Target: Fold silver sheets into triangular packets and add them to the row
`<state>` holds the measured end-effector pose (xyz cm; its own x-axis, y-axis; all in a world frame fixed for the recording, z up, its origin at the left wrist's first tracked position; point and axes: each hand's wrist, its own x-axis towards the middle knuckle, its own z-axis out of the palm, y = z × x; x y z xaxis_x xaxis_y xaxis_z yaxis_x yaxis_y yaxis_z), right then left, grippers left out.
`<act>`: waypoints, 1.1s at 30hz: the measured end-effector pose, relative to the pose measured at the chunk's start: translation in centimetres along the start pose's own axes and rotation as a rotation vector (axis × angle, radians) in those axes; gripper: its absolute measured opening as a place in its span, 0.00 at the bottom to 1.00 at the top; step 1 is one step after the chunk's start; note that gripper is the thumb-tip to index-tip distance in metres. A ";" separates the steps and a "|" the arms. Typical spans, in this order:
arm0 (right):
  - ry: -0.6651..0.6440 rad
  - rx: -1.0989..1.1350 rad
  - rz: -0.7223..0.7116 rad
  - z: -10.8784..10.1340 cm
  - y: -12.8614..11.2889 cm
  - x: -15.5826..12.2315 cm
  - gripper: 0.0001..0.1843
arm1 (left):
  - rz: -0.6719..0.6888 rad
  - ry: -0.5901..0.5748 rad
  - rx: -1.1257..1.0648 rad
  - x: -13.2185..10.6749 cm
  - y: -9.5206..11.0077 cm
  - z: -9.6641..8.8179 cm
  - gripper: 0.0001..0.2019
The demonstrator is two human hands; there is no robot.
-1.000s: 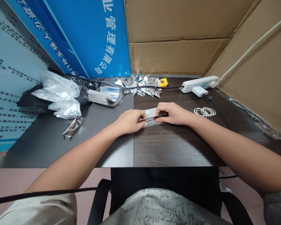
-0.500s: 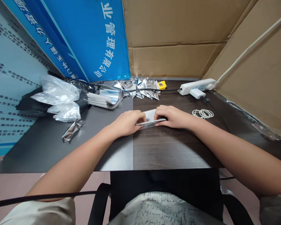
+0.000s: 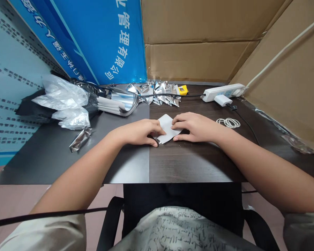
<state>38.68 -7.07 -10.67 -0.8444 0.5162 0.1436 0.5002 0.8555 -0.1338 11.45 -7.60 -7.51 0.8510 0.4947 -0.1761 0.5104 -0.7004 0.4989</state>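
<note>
Lightly, both hands [image 3: 137, 132] [image 3: 196, 127] pin white packet [image 3: 167, 128].

Glossy foil pouches [image 3: 157, 93], smooth wood-grain desktop [image 3: 191, 164]

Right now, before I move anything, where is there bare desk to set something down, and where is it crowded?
Bare dark wood lies in front of the right hand, and a strip runs behind the white sheet, short of the foil pouches. Grey mat is bare left of the left hand, below a loose foil pouch. Crowded: back left, around the plastic bags.
</note>
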 end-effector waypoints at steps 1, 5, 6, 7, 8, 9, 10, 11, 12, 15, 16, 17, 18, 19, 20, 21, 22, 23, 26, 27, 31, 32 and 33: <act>0.026 -0.046 0.002 0.2 -0.5 0.1 0.26 | 0.014 -0.012 -0.025 0.0 -0.2 -0.1 0.23; 0.130 -0.154 0.012 1.2 -2.1 0.8 0.25 | 0.076 -0.031 -0.035 -0.1 -0.4 0.0 0.21; 0.134 -0.159 0.015 1.5 -2.4 0.9 0.25 | 0.087 -0.030 -0.020 0.0 -0.3 0.1 0.20; 0.130 -0.158 0.019 1.7 -2.6 1.0 0.25 | 0.094 -0.027 -0.006 0.0 -0.3 0.1 0.18; 0.124 -0.154 0.024 1.9 -2.8 1.1 0.25 | 0.099 -0.019 0.002 0.1 -0.3 0.2 0.17; 0.120 -0.148 0.032 2.1 -3.0 1.1 0.25 | 0.102 -0.006 0.005 0.1 -0.4 0.3 0.15; 0.118 -0.144 0.039 2.2 -3.1 1.1 0.25 | 0.103 0.011 0.004 0.2 -0.5 0.4 0.13; 0.117 -0.140 0.045 2.3 -3.2 1.1 0.25 | 0.102 0.034 0.001 0.3 -0.6 0.5 0.13; 0.116 -0.138 0.053 2.4 -3.4 1.0 0.25 | 0.101 0.058 -0.004 0.4 -0.7 0.6 0.12; 0.094 -0.131 0.079 2.5 -3.8 1.0 0.26 | 0.106 0.113 -0.061 0.7 -1.1 0.9 0.10; 0.083 -0.128 0.089 2.6 -4.0 1.0 0.27 | 0.113 0.124 -0.092 0.8 -1.3 1.0 0.09; 0.072 -0.126 0.100 2.6 -4.1 1.0 0.28 | 0.119 0.135 -0.123 0.9 -1.4 1.1 0.08; 0.059 -0.125 0.107 2.6 -4.2 1.0 0.28 | 0.123 0.142 -0.151 1.0 -1.6 1.2 0.08; 0.045 -0.125 0.109 2.7 -4.3 1.0 0.29 | 0.123 0.147 -0.173 1.1 -1.7 1.3 0.07; 0.034 -0.125 0.110 2.7 -4.4 1.0 0.30 | 0.119 0.149 -0.188 1.1 -1.8 1.4 0.07; 0.027 -0.125 0.110 2.7 -4.5 1.0 0.30 | 0.114 0.148 -0.196 1.2 -1.9 1.5 0.07; 0.023 -0.127 0.112 2.8 -4.5 1.0 0.30 | 0.108 0.146 -0.198 1.2 -1.9 1.6 0.07; 0.025 -0.129 0.113 2.9 -4.5 1.0 0.30 | 0.103 0.142 -0.197 1.3 -2.0 1.6 0.07; 0.033 -0.133 0.111 3.1 -4.4 1.0 0.31 | 0.090 0.142 -0.199 1.3 -2.0 1.6 0.08; 0.030 -0.126 0.104 3.1 -4.4 1.0 0.31 | 0.087 0.144 -0.204 1.3 -2.0 1.7 0.08; 0.001 -0.075 0.091 3.0 -4.2 1.0 0.29 | 0.091 0.153 -0.229 1.4 -2.1 1.9 0.07; -0.007 -0.068 0.089 2.9 -4.1 1.1 0.29 | 0.093 0.155 -0.236 1.5 -2.1 1.9 0.07; -0.013 -0.063 0.086 2.9 -4.1 1.1 0.29 | 0.094 0.156 -0.243 1.5 -2.1 2.0 0.07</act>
<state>35.19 -10.13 -12.80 -0.8000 0.5875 0.1214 0.5816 0.8092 -0.0836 11.85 -6.41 -10.49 0.8544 0.5196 0.0041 0.3695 -0.6130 0.6983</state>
